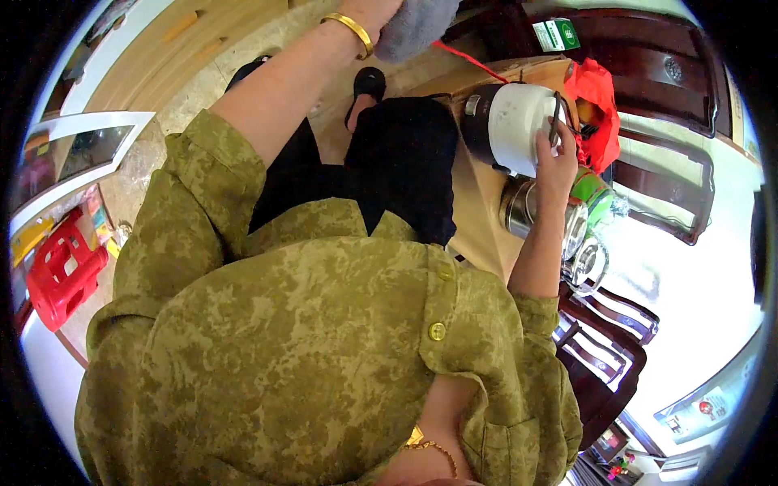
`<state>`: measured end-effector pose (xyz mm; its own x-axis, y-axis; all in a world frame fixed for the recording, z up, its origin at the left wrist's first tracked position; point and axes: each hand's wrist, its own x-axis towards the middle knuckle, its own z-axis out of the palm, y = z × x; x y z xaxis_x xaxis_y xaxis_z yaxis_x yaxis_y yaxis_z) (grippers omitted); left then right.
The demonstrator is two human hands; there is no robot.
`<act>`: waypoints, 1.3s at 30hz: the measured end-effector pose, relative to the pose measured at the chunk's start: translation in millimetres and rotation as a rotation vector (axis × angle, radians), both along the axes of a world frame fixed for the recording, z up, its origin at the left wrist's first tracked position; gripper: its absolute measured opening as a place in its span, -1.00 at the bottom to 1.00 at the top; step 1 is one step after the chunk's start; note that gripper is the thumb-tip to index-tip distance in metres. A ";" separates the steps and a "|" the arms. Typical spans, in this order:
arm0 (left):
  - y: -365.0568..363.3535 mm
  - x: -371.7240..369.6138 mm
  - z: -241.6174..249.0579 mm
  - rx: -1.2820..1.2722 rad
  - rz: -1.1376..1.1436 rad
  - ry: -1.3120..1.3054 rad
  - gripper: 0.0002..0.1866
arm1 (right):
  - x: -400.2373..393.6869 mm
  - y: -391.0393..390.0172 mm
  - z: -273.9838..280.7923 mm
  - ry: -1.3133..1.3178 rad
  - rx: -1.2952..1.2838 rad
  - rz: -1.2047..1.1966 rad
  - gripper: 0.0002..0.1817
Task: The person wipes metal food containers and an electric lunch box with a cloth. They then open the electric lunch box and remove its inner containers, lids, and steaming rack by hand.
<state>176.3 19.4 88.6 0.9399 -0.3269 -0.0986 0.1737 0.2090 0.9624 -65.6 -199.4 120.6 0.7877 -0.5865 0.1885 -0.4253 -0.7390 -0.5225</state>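
Gripping a thin, curved black handle [556, 105], the right hand [556, 170] was at the near side of a rounded white-and-black plastic appliance [512, 125], its thumb and fingers closed about the handle. That appliance stood on a brown table [478, 206], its dark side turned toward the person's black-trousered legs [405, 154]. The left hand [381, 11], with a broad gold bangle [353, 31] at its wrist, was at a soft grey cloth-like item [413, 32]; the top edge cut off its fingers, so whether they were closed on it could not be told.

A crumpled bright red plastic bag [598, 121] crowded the appliance's far side, just beyond the right hand. A thin red cord [470, 61] ran between the grey item and the table. Close beside the appliance stood a shiny silver metal vessel [520, 206], partly covered by the right forearm [541, 243]. Across that arm were a bright green container [593, 193] and a clear glass jar [587, 261]. Dark wooden chairs [673, 174] lined the table's far side, one bearing a green-and-white packet [556, 35]. Well apart, at left, was a red plastic stool [61, 279].
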 end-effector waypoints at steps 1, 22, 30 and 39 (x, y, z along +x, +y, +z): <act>1.8 9.3 -8.5 -0.103 -0.070 0.072 -0.84 | -2.7 0.3 0.4 -0.015 0.119 -0.121 -0.63; 72.3 91.9 27.3 -0.019 0.080 -0.155 -0.80 | -24.9 -30.9 10.4 -0.389 0.853 -0.305 -0.73; -3.5 32.8 32.4 -0.051 -0.386 -0.200 -0.84 | -10.3 -2.4 7.2 -0.321 -0.107 -0.057 -0.68; -58.9 -50.6 32.7 0.234 -0.733 -0.103 -0.86 | -5.8 40.2 -17.4 -0.141 -0.444 0.042 -0.47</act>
<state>125.7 -39.5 121.3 0.4997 -0.8502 -0.1659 0.0969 -0.1355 0.9860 -71.4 -159.2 103.2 0.7579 -0.3926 0.5210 -0.3373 -0.9194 -0.2022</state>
